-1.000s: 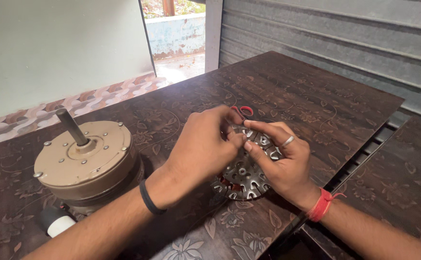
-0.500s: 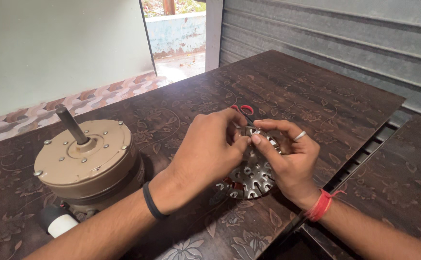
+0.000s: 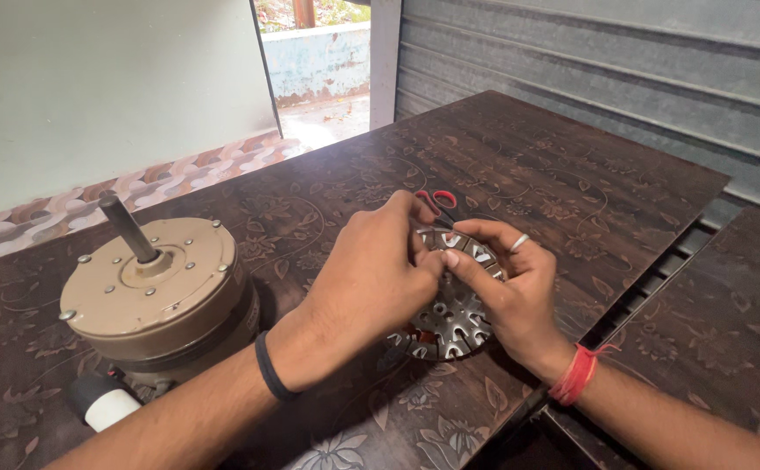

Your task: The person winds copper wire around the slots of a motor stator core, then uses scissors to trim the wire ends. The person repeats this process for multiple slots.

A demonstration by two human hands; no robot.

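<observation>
A round metal stator core [image 3: 449,324] with slotted teeth lies flat on the dark patterned table [image 3: 519,165]. My left hand [image 3: 371,278] rests on its left side, with the fingers curled over the far rim. My right hand [image 3: 506,292], with a ring on one finger, lies over the right side; its fingertips pinch at the slots on the far rim, touching the left fingers. Red-handled scissors [image 3: 436,202] peek out just behind the hands. Much of the core is hidden under both hands.
A tan fan motor housing [image 3: 158,292] with an upright shaft [image 3: 127,228] stands at the left, and a white cylindrical capacitor [image 3: 106,405] lies at its front. A gap [image 3: 649,292] splits this table from another at the right. A corrugated shutter runs behind.
Both hands stay on the core. My right fingers have shifted slightly along the far rim, closing towards the left fingertips. The motor has not moved.
</observation>
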